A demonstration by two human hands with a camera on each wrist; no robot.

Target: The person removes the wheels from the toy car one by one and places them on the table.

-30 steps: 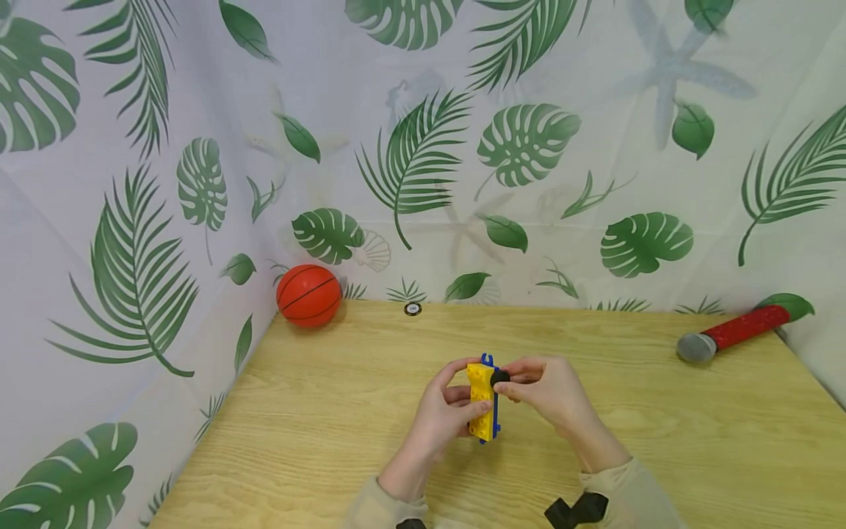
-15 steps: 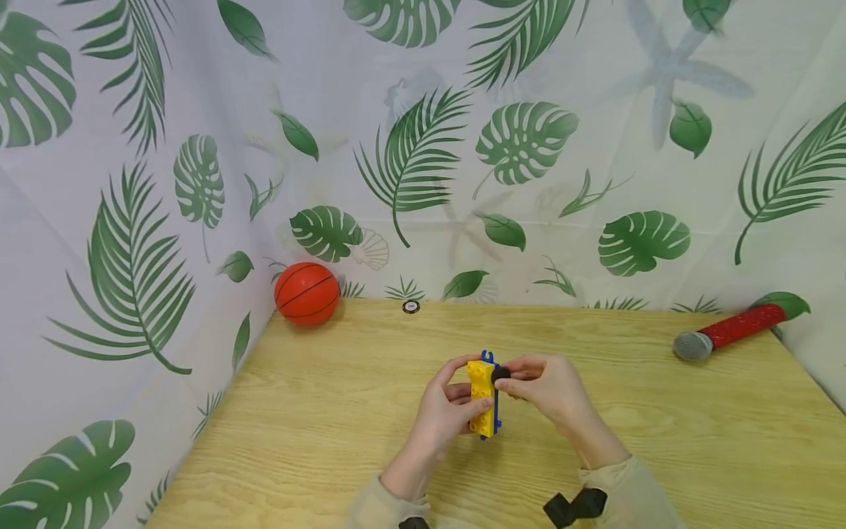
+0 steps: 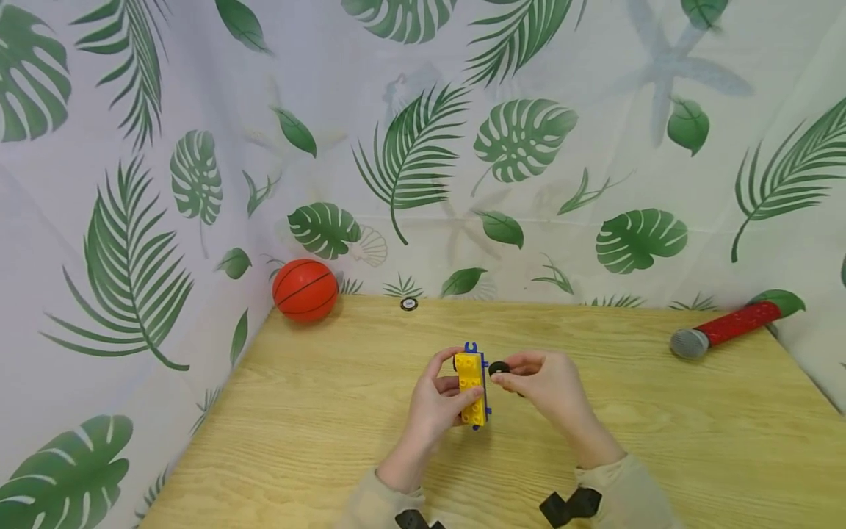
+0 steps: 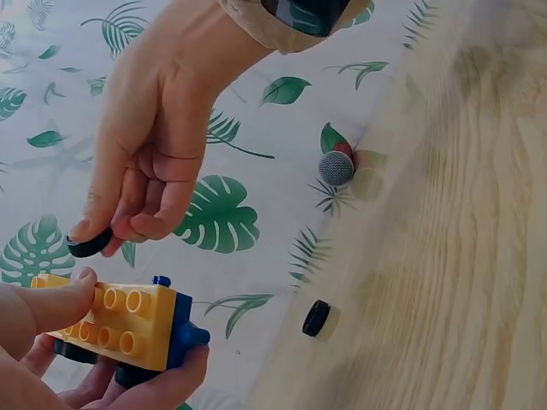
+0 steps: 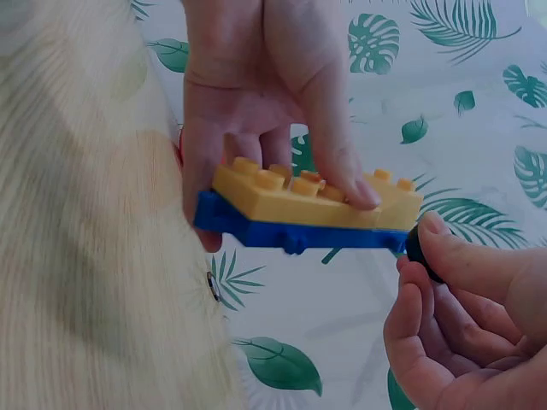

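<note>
Left grip (image 3: 432, 408) wraps a yellow-and-blue toy block (image 3: 470, 375), and right grip (image 3: 554, 382) pinches a small black wheel (image 3: 499, 367). Seen from the head, the toy is above the middle of the desk (image 3: 317, 426), long side pointing away from the person, with a blue hook at its far end. Half a second ago the wheel was against the toy's right side; now a gap separates them, and blue pegs (image 3: 488, 411) show along that side. The toy has also shifted slightly left. Toward the back of the desk, a red basketball (image 3: 305, 290) is at the left corner, a round chip (image 3: 409, 304) near the edge, and a red microphone (image 3: 727, 329) at the right.

From the left wrist, the left thumb presses the yellow studded face, and two black wheels (image 4: 77, 351) show at the toy's lower side. The pinched wheel is above the toy, apart from it.

From the right wrist, the toy stretches across, yellow over blue. The pinched wheel appears right beside one end peg; whether they touch is unclear from this angle. Leaf-print cloth (image 5: 461, 51) forms the background.
</note>
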